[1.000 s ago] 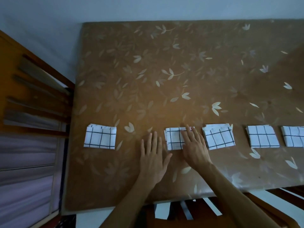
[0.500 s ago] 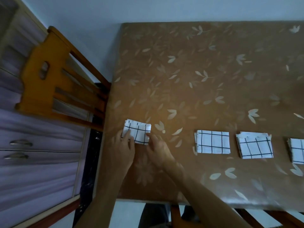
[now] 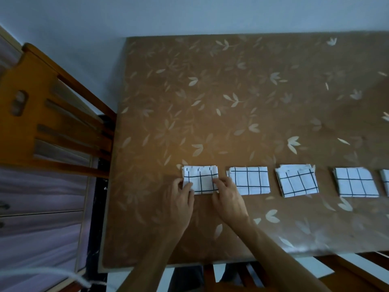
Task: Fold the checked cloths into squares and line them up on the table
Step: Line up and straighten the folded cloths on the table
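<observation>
Along the near edge of the table [image 3: 231, 98], a row of folded checked cloths: leftmost cloth [image 3: 200, 180], second cloth [image 3: 249, 180] just beside it with a narrow gap, third cloth [image 3: 297, 180] slightly skewed, fourth cloth [image 3: 355, 182] set a little further off, and a fifth cloth [image 3: 385, 182] cut off by the right frame edge. Left of the leftmost cloth, a bare strip up to the table's left edge; behind the row, wide open tabletop to the far edge and the pale wall [image 3: 189, 13]. Brown table covering printed with pale leaf sprigs, glossy toward the near right corner.

Left hand [image 3: 179, 203] pinching the leftmost cloth at its near left corner, fingers curled onto the fabric. Right hand [image 3: 228, 199] gripping the same cloth at its near right corner, thumb on top, knuckles close to the second cloth's left edge. Both grips narrow, closed on the cloth, which lies flat on the table.

Off the left edge, a wooden chair [image 3: 42, 114] with a slatted back, tucked close to the table. Further left, a drawer front [image 3: 37, 192], contents out of sight. Below the near edge, wooden slats [image 3: 347, 272] and pale floor between them.
</observation>
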The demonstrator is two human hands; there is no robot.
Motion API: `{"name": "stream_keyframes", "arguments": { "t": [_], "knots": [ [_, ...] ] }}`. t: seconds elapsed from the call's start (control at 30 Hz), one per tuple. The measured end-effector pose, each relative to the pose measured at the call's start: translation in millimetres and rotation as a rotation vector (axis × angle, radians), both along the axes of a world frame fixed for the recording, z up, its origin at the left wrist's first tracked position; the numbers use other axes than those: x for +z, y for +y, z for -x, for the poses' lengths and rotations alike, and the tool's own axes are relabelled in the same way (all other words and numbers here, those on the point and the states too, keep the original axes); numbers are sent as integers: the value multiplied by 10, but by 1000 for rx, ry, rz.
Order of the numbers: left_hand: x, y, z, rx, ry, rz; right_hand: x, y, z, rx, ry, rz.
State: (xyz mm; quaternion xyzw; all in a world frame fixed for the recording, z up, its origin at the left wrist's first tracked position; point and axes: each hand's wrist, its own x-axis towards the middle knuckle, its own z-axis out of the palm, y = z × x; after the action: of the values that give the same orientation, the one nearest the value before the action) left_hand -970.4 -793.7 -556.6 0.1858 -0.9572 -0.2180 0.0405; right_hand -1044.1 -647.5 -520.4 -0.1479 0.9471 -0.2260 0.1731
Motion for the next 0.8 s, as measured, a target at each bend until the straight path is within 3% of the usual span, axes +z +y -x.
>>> {"name": "stream_keyframes", "arguments": {
  "t": [0.13, 0.33, 0.53, 0.8],
  "knots": [
    [94, -41, 48, 28, 4, 117, -79, -68, 0, 83, 152, -66],
    [-130, -42, 163, -270, -200, 255, -237, -223, 34, 383, 98, -97],
    [-136, -40, 105, -141, -300, 229, -405, -22, 100, 406, 110, -238],
    [-97, -15, 82, -214, -341, 234, -279, -41, -16, 335, 82, -265]
  ]
}}
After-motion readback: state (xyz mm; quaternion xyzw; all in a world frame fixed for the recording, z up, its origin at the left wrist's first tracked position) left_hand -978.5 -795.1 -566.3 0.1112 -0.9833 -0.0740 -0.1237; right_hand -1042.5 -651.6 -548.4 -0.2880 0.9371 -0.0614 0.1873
